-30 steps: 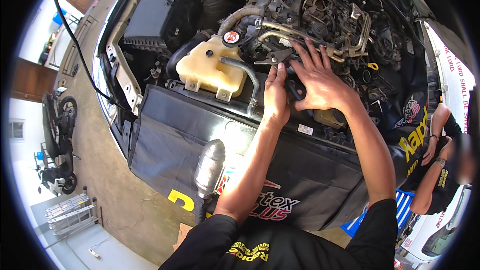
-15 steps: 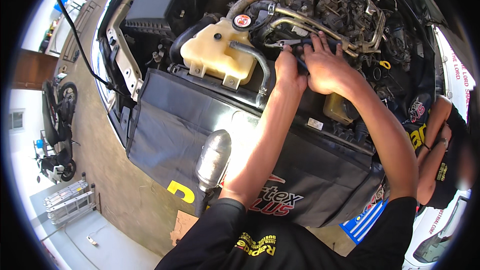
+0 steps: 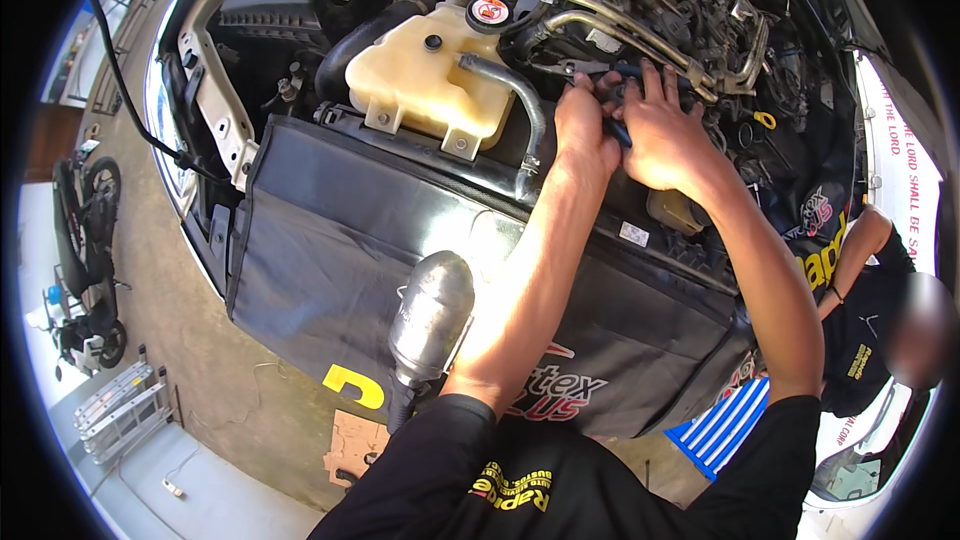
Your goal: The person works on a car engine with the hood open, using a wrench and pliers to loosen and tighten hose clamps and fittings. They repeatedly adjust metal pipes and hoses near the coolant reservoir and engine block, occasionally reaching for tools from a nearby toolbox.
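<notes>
Both my hands reach into a car's open engine bay. My left hand (image 3: 580, 130) and my right hand (image 3: 665, 135) are close together, fingers curled around a dark blue-handled tool (image 3: 620, 100) beside a curved metal pipe (image 3: 630, 30). The tool's tip is hidden by my fingers. A cream coolant tank (image 3: 420, 75) with a red-and-white cap (image 3: 490, 12) sits just left of my left hand, and a black hose (image 3: 515, 90) runs down from it.
A black fender cover (image 3: 350, 240) drapes over the car's front. A silver metal canister (image 3: 430, 315) lies on it near my left elbow. Another person in a black shirt (image 3: 870, 330) stands at the right. A motorcycle (image 3: 85, 250) is parked at the left.
The view has shifted, so the engine bay sits higher in frame. My hands stay together at the same spot by the metal pipe, still working the tool.
</notes>
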The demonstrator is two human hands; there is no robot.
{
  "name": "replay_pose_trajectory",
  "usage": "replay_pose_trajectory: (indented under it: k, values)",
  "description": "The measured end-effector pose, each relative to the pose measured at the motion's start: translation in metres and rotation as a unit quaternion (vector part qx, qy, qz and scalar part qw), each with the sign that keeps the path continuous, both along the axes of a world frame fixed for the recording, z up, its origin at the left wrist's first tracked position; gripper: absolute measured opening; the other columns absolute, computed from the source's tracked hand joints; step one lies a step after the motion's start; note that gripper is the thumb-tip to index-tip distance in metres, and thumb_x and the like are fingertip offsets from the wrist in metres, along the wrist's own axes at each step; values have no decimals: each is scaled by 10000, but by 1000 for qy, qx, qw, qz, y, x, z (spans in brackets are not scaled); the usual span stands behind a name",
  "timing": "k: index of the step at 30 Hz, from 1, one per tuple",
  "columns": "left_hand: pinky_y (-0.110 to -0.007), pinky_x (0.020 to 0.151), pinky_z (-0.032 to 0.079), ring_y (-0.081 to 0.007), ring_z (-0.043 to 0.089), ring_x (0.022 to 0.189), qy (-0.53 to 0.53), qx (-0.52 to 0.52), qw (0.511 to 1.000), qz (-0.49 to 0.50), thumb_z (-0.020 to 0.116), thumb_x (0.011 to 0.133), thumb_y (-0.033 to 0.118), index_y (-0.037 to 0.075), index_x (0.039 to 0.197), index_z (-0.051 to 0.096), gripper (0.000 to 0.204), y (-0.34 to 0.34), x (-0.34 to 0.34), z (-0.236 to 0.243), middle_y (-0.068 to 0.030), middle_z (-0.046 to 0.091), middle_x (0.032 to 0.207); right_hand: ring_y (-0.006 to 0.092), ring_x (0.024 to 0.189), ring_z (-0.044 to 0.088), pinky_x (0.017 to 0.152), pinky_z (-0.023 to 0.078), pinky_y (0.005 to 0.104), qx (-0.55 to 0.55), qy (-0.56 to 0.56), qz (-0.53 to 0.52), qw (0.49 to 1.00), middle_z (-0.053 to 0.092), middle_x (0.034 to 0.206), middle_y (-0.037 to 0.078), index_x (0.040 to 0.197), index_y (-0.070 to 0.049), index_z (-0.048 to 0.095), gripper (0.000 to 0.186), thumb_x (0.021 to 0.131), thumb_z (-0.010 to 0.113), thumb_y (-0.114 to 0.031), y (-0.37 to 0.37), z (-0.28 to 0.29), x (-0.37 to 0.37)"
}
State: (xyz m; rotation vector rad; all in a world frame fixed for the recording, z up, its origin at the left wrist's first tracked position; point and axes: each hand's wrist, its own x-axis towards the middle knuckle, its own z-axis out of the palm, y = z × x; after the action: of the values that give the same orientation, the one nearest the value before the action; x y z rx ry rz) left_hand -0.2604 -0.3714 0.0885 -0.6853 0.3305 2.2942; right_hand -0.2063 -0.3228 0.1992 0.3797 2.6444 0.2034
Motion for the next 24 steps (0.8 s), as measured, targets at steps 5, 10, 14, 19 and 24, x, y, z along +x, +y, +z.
replay_pose_trajectory:
  k: [5,10,14,19,24]
  values:
    - [-289,546,433,-139,421,627,-34,16,999,12,413,1170,327,77,1130,513,273,3,-5,-5,-54,596,879,539,1582,191,1136,288,841,11,4,4,1000,183,1708,315,1540,123,377,848,801,750,-60,0,-5,-5]
    - [-285,536,426,-127,400,621,-68,68,995,27,402,1173,336,58,1012,537,349,-1,-11,-3,-31,502,821,556,1575,191,1136,276,856,11,13,16,1000,239,1670,283,1419,36,610,667,777,760,-67,1,-3,-9]
    - [-285,531,423,-128,397,616,-73,93,992,42,397,1174,337,58,1018,525,345,-4,-12,-4,-37,512,833,494,1538,304,1141,288,827,29,27,43,998,331,1603,272,1416,68,552,668,794,746,-81,0,-2,-13]
    - [-281,557,432,-130,426,668,-53,84,994,54,404,1173,311,55,1055,523,306,-1,-12,-14,-40,525,868,441,1466,398,1154,341,734,15,64,42,997,413,1522,262,1465,33,492,766,771,777,-122,4,2,-10]
    - [-284,597,454,-140,468,722,-32,35,996,76,433,1166,263,45,1066,537,261,3,-9,-10,-43,544,897,453,1431,421,1173,388,594,0,157,75,985,441,1494,262,1566,12,400,1032,682,861,-256,24,-4,0]
